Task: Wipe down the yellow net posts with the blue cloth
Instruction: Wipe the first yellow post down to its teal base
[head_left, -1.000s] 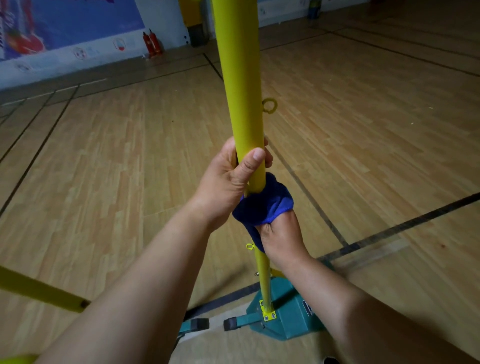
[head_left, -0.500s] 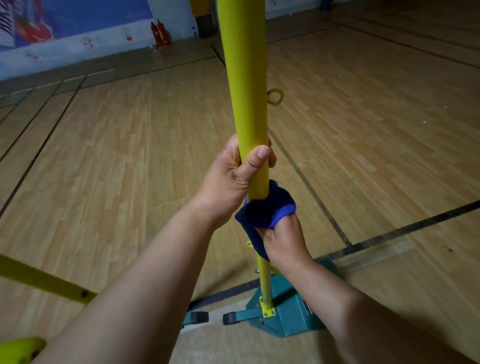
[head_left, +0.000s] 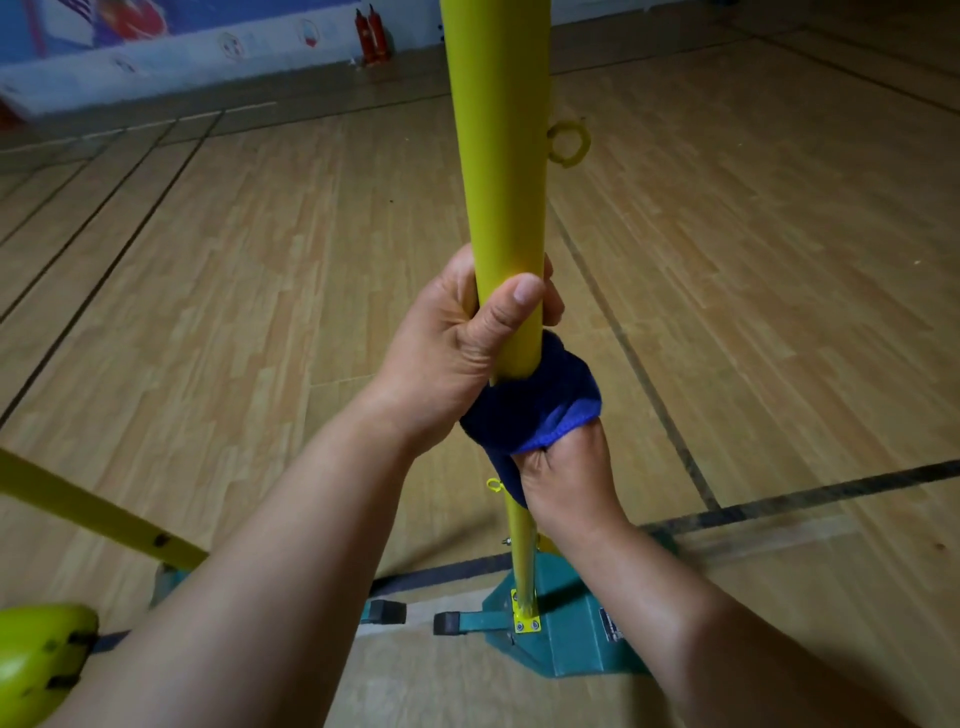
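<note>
Wood floor, glossy yellow post (head_left: 498, 156)

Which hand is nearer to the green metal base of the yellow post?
The right hand. It holds the blue cloth around the yellow post, lower down, just above the green metal base. The left hand grips the bare post higher up.

I count two hands, left hand (head_left: 452, 343) and right hand (head_left: 566, 478), one blue cloth (head_left: 535, 410), two yellow posts, upright post (head_left: 498, 156) and slanted post (head_left: 88, 512), two red extinguishers (head_left: 371, 34).
</note>
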